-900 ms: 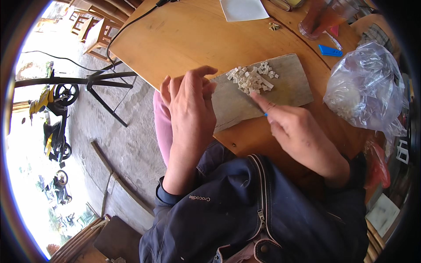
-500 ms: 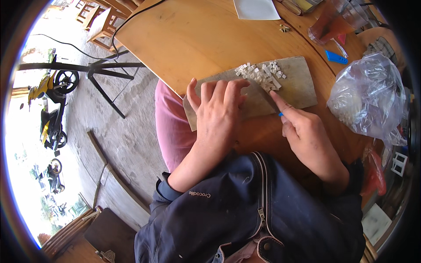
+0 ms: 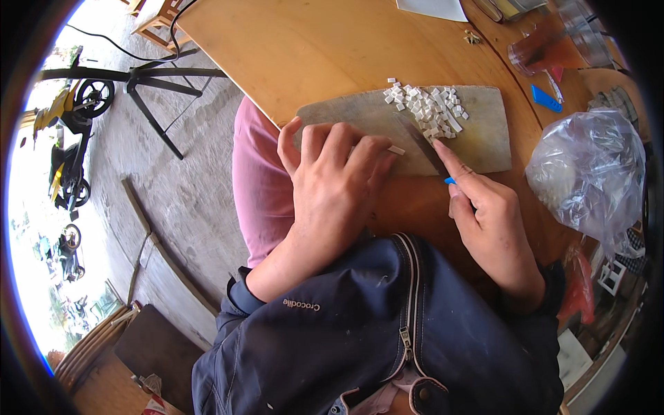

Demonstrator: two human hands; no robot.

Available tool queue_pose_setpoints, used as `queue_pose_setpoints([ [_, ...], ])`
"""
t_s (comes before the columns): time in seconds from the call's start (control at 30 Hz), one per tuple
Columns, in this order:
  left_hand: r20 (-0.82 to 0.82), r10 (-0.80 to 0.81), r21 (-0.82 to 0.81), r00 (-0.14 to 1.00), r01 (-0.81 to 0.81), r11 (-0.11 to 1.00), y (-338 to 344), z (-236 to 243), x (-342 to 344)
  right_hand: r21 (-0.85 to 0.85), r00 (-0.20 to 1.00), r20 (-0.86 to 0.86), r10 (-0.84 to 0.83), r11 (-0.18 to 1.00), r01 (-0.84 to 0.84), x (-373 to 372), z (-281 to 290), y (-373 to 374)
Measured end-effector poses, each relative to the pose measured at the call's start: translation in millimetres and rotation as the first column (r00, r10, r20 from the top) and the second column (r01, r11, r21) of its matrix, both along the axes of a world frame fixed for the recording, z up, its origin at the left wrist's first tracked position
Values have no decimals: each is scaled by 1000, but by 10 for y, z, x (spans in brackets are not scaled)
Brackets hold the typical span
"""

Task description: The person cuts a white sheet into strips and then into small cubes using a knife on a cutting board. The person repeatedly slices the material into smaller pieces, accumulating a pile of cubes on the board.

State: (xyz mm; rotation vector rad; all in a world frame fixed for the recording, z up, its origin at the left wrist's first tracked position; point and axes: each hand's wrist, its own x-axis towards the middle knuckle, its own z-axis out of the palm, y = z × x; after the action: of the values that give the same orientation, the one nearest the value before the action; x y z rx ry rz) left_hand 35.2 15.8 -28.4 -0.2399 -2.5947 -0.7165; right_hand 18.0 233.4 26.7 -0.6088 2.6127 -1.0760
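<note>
My left hand (image 3: 335, 187) is curled over the left part of a worn grey cutting board (image 3: 477, 152). Its fingertips pinch a thin pale strip (image 3: 398, 150) that sticks out to the right. My right hand (image 3: 491, 228) grips a knife (image 3: 420, 140) by its blue handle, index finger stretched along the spine of the blade, which points up and left. Beside the tip lies a pile of small white cubes (image 3: 425, 104) with a few longer pieces among them on the board’s back right.
Right of the board are a clear plastic bag (image 3: 581, 173), a blue plastic item (image 3: 545, 99), a cup of reddish drink (image 3: 532, 48) and a red bag (image 3: 577, 283). White paper (image 3: 432, 8) lies at the back. A black metal stand (image 3: 159, 83) is on the left.
My left hand has come down onto the board, and the pale strip now shows at its fingertips. The view has shifted slightly. My right hand still holds the knife beside the pile.
</note>
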Motion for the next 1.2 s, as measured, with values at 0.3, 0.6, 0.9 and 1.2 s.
queue_pose_setpoints([
  [0.3,100,13,43,995,-18,999,-68,139,-241,-64,994,-55,-94,994,91,-111,-78,92],
  [0.6,242,60,-265,968,7,964,225,22,-359,-185,972,-1,-234,955,230,-221,-106,180],
  [0.9,279,15,-220,960,48,974,284,98,-285,-169,972,2,-237,958,233,-242,-90,177],
  [1.2,364,-44,-182,930,117,976,3,249,-112,-184,944,8,-331,927,327,-389,-234,276],
])
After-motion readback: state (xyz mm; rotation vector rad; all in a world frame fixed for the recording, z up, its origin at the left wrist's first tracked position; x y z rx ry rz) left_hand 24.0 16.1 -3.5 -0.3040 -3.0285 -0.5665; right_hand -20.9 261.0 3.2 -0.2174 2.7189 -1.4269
